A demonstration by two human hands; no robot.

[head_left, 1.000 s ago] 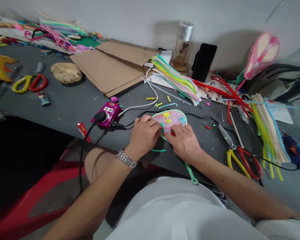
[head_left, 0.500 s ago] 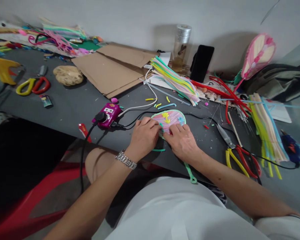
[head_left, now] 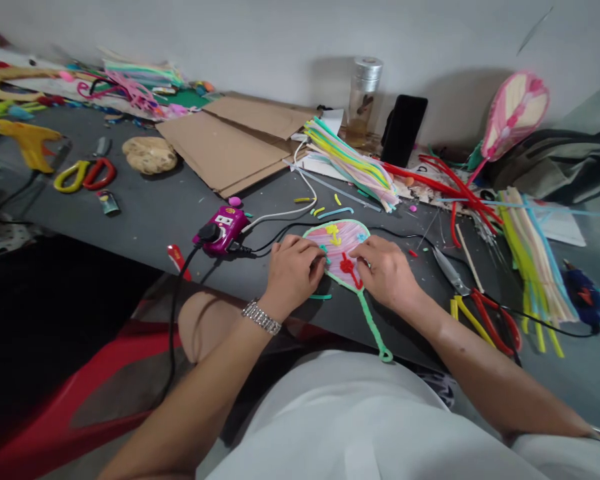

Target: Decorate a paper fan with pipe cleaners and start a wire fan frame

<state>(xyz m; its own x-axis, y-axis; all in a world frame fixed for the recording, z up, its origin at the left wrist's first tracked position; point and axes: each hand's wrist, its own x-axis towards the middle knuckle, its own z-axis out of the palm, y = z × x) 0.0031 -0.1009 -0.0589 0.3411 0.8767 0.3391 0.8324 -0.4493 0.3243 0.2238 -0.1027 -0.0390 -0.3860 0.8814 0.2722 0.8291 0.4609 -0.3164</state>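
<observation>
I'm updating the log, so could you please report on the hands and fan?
Left hand at left edge of pink fan; right hand at right edge. Fan on tabletop. Black cable by its far rim.

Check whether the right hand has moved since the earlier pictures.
Yes: the right hand has shifted rightward, closer to the scissors lying on that side, uncovering the red decoration on the pink panel.
</observation>
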